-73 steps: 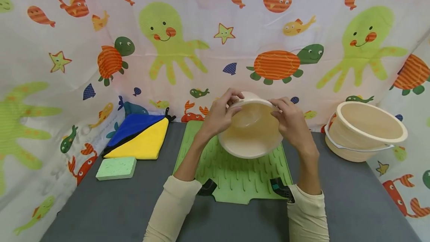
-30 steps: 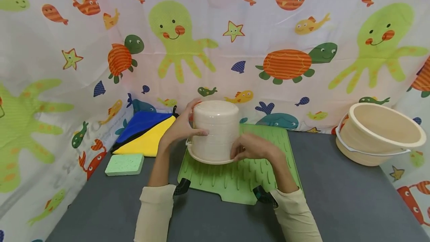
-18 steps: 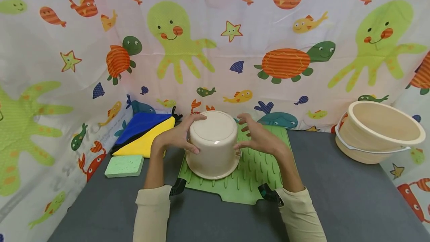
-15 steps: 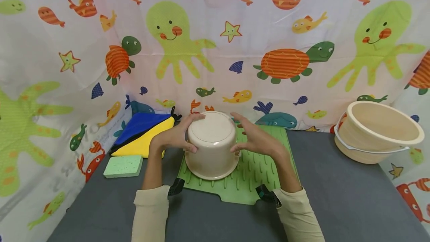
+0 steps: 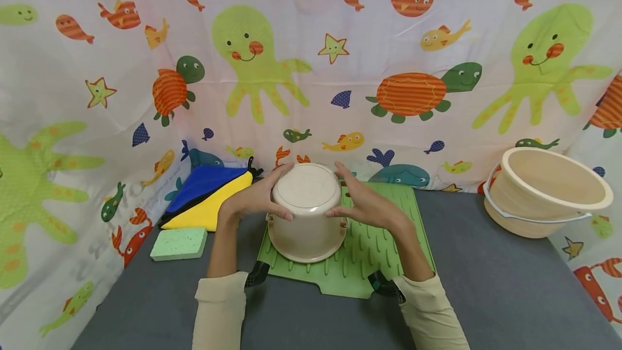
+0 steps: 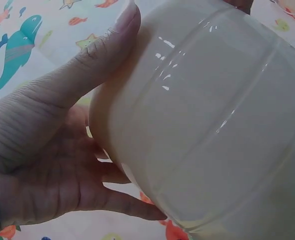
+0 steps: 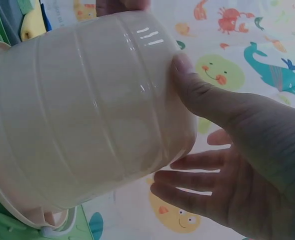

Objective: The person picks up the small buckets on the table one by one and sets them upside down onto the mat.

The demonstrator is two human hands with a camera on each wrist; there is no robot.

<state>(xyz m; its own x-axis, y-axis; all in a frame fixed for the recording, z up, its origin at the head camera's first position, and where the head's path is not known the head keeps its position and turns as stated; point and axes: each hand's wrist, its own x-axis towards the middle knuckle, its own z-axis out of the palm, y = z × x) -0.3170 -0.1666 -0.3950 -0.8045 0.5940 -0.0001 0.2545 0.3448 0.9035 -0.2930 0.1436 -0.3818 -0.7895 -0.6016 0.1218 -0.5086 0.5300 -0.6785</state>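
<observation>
A left hand (image 5: 255, 196) and right hand (image 5: 373, 204) clasp an upturned bucket (image 5: 307, 235) over the mat (image 5: 369, 247). Left of the mat lies a sponge (image 5: 178, 243); right, a second bucket (image 5: 525, 196).

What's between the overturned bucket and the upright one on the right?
In the head view, the right hand, some green ridged mat and gray tabletop separate the overturned bucket from the upright bucket.
</observation>
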